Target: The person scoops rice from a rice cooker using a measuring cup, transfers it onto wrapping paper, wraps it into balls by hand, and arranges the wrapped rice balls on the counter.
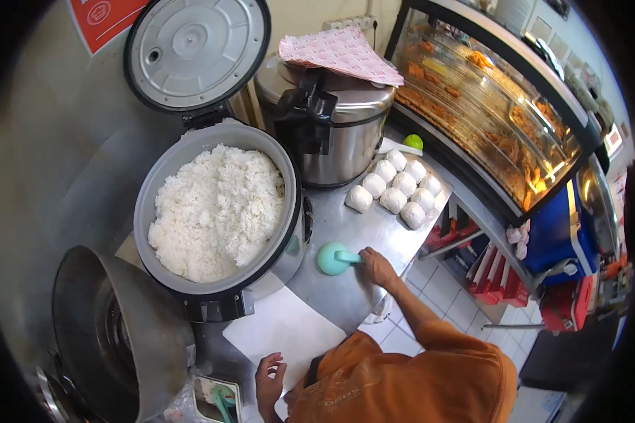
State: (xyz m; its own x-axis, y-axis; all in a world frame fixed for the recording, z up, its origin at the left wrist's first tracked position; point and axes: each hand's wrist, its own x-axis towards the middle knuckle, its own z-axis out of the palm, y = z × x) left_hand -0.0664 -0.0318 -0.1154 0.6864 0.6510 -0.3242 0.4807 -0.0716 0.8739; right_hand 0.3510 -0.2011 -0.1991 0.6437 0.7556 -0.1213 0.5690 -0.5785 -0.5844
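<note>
My right hand is closed around the handle of a mint-green rice mould, whose round cup rests on the steel counter. Over the left edge of a white paper sheet, my left hand is loosely curled with the fingers apart; nothing shows in it. A large open cooker full of white cooked rice stands in front of me. Beyond the mould, several paper-wrapped round portions sit in rows on the counter.
A closed steel cooker with patterned pink paper on top stands behind. To the right is a glass food warmer. A big metal pot leans at left, beside a small container holding a green utensil.
</note>
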